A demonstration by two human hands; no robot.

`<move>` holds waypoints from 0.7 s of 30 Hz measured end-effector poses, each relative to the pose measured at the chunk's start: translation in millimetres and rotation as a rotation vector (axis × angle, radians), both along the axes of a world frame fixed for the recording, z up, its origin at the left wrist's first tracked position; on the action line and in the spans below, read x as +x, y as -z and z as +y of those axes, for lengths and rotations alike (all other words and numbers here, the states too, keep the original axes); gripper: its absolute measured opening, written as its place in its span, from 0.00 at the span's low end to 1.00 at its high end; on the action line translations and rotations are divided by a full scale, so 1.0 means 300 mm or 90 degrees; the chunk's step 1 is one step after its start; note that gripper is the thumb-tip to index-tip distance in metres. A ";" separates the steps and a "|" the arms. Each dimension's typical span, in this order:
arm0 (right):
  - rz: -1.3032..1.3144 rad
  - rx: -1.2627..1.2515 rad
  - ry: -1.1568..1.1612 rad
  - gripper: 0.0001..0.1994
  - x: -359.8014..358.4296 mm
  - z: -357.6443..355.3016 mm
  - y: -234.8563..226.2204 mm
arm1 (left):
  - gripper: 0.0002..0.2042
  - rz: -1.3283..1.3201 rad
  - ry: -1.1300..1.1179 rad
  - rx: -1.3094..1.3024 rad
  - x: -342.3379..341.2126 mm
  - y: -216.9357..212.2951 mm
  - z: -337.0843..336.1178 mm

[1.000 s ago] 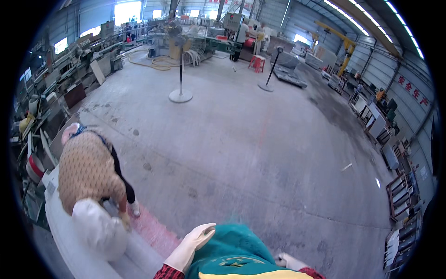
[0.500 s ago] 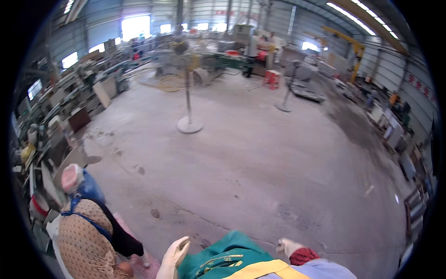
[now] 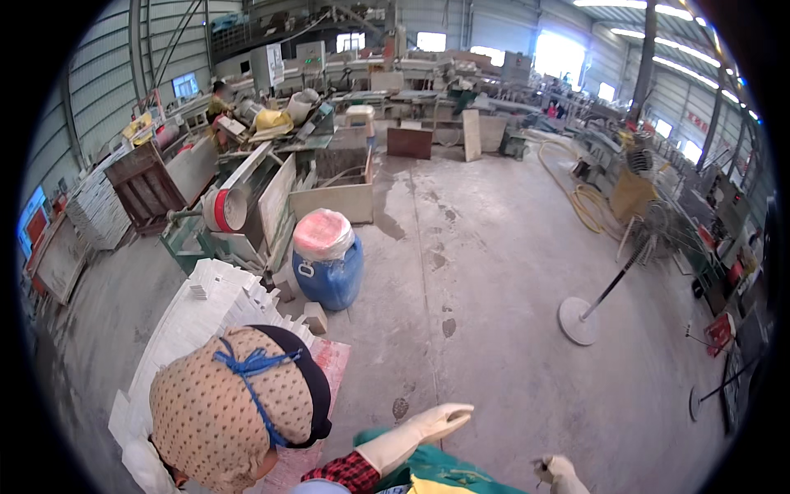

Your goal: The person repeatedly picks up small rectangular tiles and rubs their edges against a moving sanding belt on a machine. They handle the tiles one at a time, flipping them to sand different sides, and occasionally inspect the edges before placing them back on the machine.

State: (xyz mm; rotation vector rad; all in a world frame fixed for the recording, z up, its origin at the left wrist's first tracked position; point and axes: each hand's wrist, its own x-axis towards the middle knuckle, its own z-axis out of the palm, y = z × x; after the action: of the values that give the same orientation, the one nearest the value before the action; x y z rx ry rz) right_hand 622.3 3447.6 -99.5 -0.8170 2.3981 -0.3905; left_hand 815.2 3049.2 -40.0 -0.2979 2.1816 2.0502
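Two gloved hands rise over the concrete floor (image 3: 527, 272), holding nothing. Nearest them is the co-worker (image 3: 234, 407), bent over stacked tiles (image 3: 206, 309); the blue drum (image 3: 329, 276) stands beyond the tiles. My left hand (image 3: 432, 424) is flat, fingers spread. My right hand (image 3: 555, 471) looks loosely curled, though I can't tell for sure. I'd judge slow reaches wise beside the co-worker.

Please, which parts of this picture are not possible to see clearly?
- Right hand, head view: cut off by the lower edge; whether it holds anything cannot be told.
- Co-worker, head view: the bent back and cap hide their hands.
- Blue barrel, head view: a pink plastic cover hides its contents.
- Far benches: too small.
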 end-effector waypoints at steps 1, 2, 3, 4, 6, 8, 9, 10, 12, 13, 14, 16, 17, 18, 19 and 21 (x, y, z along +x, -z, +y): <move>-0.061 0.040 0.014 0.10 -0.040 -0.061 0.019 | 0.21 -0.003 -0.009 0.024 -0.087 -0.056 -0.094; -0.140 0.054 0.092 0.10 -0.084 -0.113 0.038 | 0.21 -0.001 -0.018 0.041 -0.156 -0.101 -0.175; -0.202 0.071 0.177 0.10 -0.118 -0.154 0.047 | 0.22 -0.010 -0.031 0.043 -0.201 -0.128 -0.239; -0.230 0.081 0.216 0.10 -0.175 -0.204 0.053 | 0.22 -0.013 -0.041 0.040 -0.269 -0.154 -0.315; -0.260 0.103 0.231 0.11 -0.300 -0.320 0.069 | 0.22 -0.029 -0.066 0.038 -0.386 -0.167 -0.454; -0.271 0.127 0.226 0.11 -0.449 -0.438 0.109 | 0.22 -0.043 -0.099 0.033 -0.505 -0.127 -0.606; -0.276 0.146 0.228 0.12 -0.509 -0.476 0.125 | 0.22 -0.042 -0.120 0.029 -0.559 -0.101 -0.675; -0.275 0.158 0.222 0.12 -0.581 -0.529 0.146 | 0.22 -0.041 -0.144 0.025 -0.609 -0.077 -0.745; -0.263 0.179 0.187 0.12 -0.788 -0.684 0.204 | 0.22 -0.051 -0.220 -0.044 -0.712 -0.066 -0.876; -0.250 0.187 0.162 0.13 -0.889 -0.765 0.226 | 0.22 -0.068 -0.258 -0.031 -0.768 -0.096 -0.965; -0.232 0.198 0.126 0.13 -1.003 -0.840 0.238 | 0.22 -0.060 -0.310 0.010 -0.820 -0.039 -1.042; -0.142 0.236 -0.031 0.14 -1.228 -1.020 0.247 | 0.21 -0.028 -0.384 0.013 -0.908 -0.031 -1.197; -0.036 0.255 -0.168 0.14 -1.376 -1.161 0.254 | 0.21 0.001 -0.406 -0.019 -0.970 -0.073 -1.294; 0.080 0.275 -0.298 0.15 -1.508 -1.324 0.242 | 0.21 0.018 -0.432 -0.033 -1.005 -0.099 -1.345; 0.187 0.269 -0.362 0.15 -1.622 -1.525 0.200 | 0.21 0.034 -0.450 0.011 -1.050 -0.140 -1.400; 0.304 0.054 -0.250 0.11 -1.790 -1.974 0.045 | 0.19 0.091 -0.480 0.087 -1.151 -0.226 -1.542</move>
State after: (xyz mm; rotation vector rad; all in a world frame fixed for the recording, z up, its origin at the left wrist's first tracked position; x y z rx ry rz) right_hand 85.2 2855.6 -113.2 -1.4365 2.5623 0.0741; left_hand 469.8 2586.7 27.6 -1.1341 2.1997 2.6299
